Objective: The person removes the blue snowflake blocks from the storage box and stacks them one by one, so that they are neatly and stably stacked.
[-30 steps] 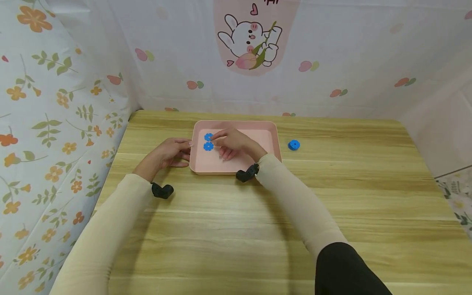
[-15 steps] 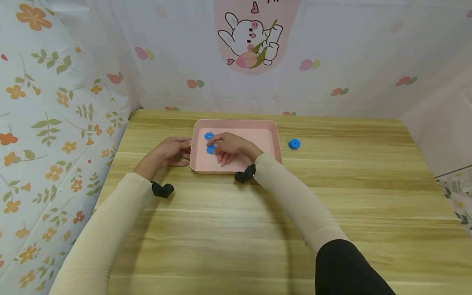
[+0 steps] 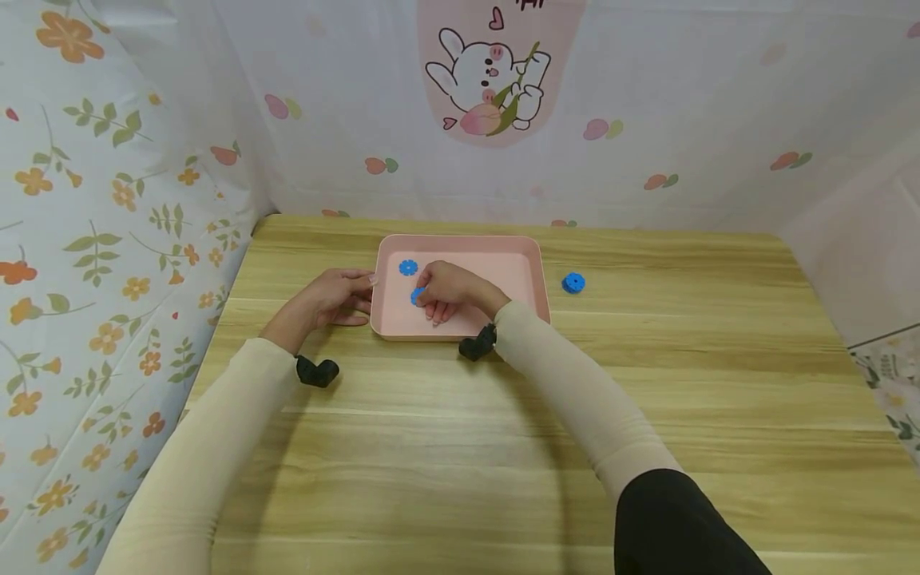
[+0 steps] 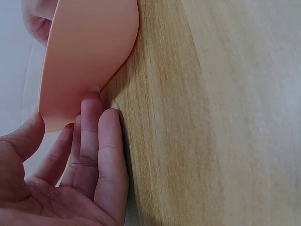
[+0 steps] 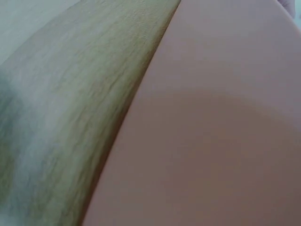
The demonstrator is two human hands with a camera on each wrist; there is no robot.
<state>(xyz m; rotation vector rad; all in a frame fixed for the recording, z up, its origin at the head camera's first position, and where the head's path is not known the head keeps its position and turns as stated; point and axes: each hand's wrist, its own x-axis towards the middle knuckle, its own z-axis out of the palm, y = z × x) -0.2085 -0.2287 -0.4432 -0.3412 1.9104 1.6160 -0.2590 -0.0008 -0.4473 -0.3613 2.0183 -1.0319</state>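
A shallow pink tray (image 3: pixel 496 318) lies on the table in the head view. Inside it, my right hand (image 3: pixel 454 286) pinches a blue notched plastic disc (image 3: pixel 416 296) at its right edge, thumb and index finger together; part of that disc is hidden. Another such disc lies flat behind it, near the tray's far left corner. My left hand (image 3: pixel 332 297) rests at the tray's left side. In the left wrist view its thumb touches the rim and its straight fingers (image 4: pixel 111 146) lie along the outer wall. The right wrist view shows only tray and table.
A small stack of blue notched discs (image 3: pixel 573 283) sits on the wooden table (image 3: pixel 446 447), to the right of the tray. Patterned cloth (image 3: pixel 323 112) hangs behind the table and along its left side.
The nearer disc in the tray has slid right and toward the person. My right thumb and index finger have closed together at its edge. The left hand stays at the tray.
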